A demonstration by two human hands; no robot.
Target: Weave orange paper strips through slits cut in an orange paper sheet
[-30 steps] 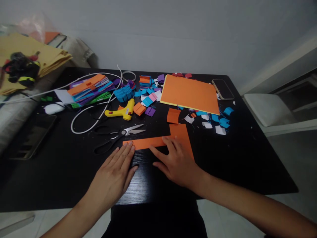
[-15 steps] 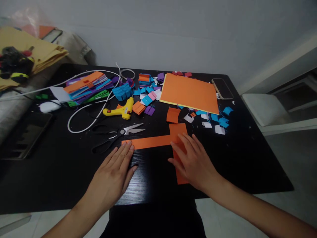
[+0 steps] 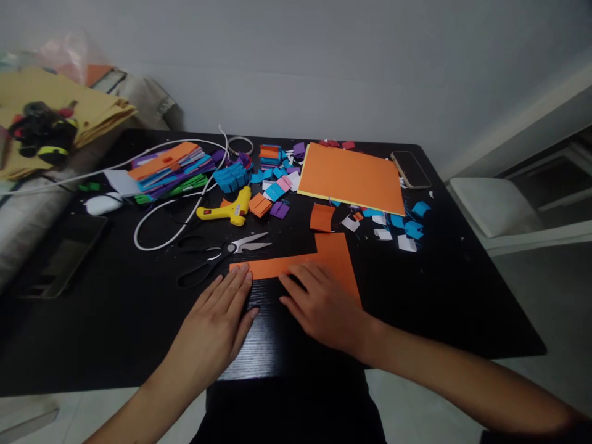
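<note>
A long orange paper strip (image 3: pixel 267 267) lies flat on the black table, running left to right. The fingertips of my left hand (image 3: pixel 215 320) press on its left end, fingers stretched out and thumb apart. My right hand (image 3: pixel 324 305) rests with fingertips on the strip's middle, fingers spread and slightly bent. Under and beside that hand is a wider orange paper piece (image 3: pixel 333 250), partly hidden by the hand and wrist. Black-handled scissors (image 3: pixel 230 248) lie with blades apart just beyond my left fingertips. A curled orange paper piece (image 3: pixel 322 217) sits above the wide piece.
A yellow glue gun (image 3: pixel 229 209), a looped white cable (image 3: pixel 139 237) and stacked folded papers (image 3: pixel 173 169) lie at the back left. Orange sheets (image 3: pixel 354 176), a phone (image 3: pixel 411 169) and scattered blue paper bits (image 3: pixel 414 229) are at the back right. A tablet-like device (image 3: pixel 60 256) lies left.
My right hand has slid left from the wide orange piece onto the strip's middle. The left hand stays on the strip's left end. The view has shifted slightly.
</note>
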